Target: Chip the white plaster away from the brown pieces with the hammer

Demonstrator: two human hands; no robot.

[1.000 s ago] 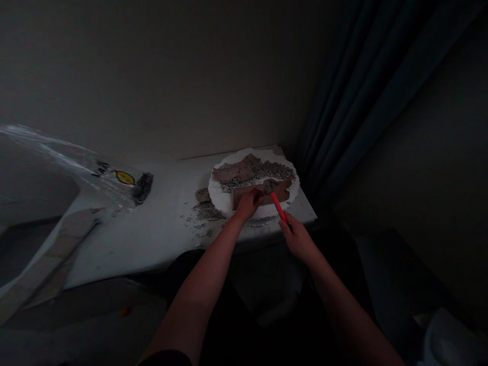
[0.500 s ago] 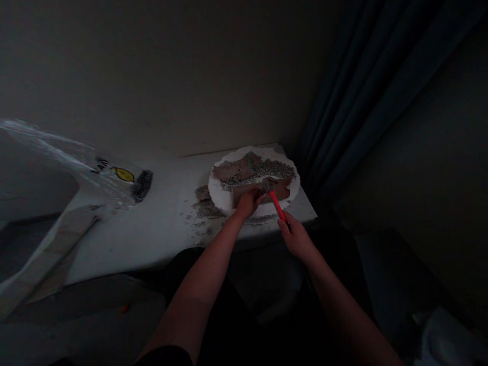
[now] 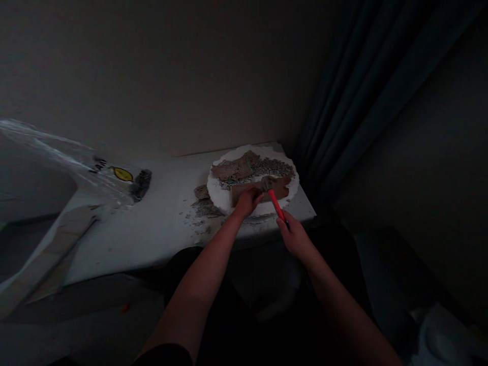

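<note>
At left, a clear plastic bag (image 3: 122, 175) sits on the worktop (image 3: 165, 208), with loose debris (image 3: 206, 202) between it and the white board (image 3: 216, 195). The left hand (image 3: 248, 202) bends its fingers over the near brown slab (image 3: 281, 191) on the board; grip or mere pressure cannot be told. The right hand (image 3: 293, 234) is closed around the red-handled tool (image 3: 276, 203), its head at the slab. Risk: a slip could hit the left fingers, owing to closeness and dim light. Count: one bag, one board, two hands, one tool; fragments uncountable.
</note>
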